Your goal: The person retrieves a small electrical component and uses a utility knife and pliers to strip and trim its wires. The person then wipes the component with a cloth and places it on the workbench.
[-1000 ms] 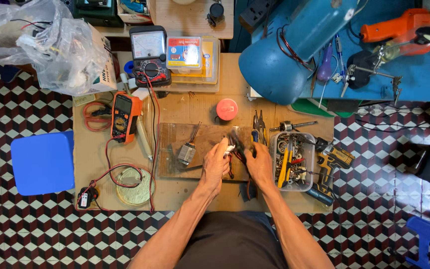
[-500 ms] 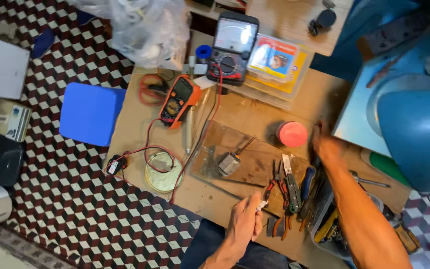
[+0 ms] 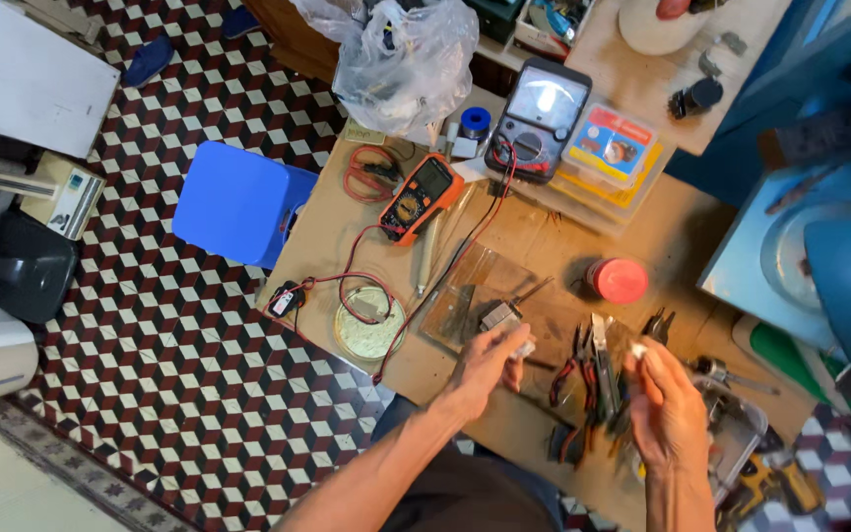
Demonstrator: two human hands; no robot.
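Note:
My left hand (image 3: 486, 363) hovers over the wooden workbench (image 3: 662, 232) and pinches a small white part (image 3: 523, 349) at its fingertips. Just beyond it lies a small metal component (image 3: 497, 315) on a clear plastic sheet (image 3: 469, 292). My right hand (image 3: 669, 409) is raised to the right, with a tiny white piece (image 3: 638, 349) between thumb and fingers. Between the two hands lie several pliers and cutters (image 3: 595, 372) with red and black handles.
An orange multimeter (image 3: 421, 196) with red and black leads, an analog meter (image 3: 536, 118), a round glass dish (image 3: 369, 323), a red lid (image 3: 619, 280), plastic parts boxes (image 3: 616, 148) and a plastic bag (image 3: 406, 59) sit on the bench. A blue stool (image 3: 239, 203) stands at left.
The view has swung left and tilted. My right hand has come back from near the red lid toward me, holding a small white piece. My left hand has stayed by the metal component.

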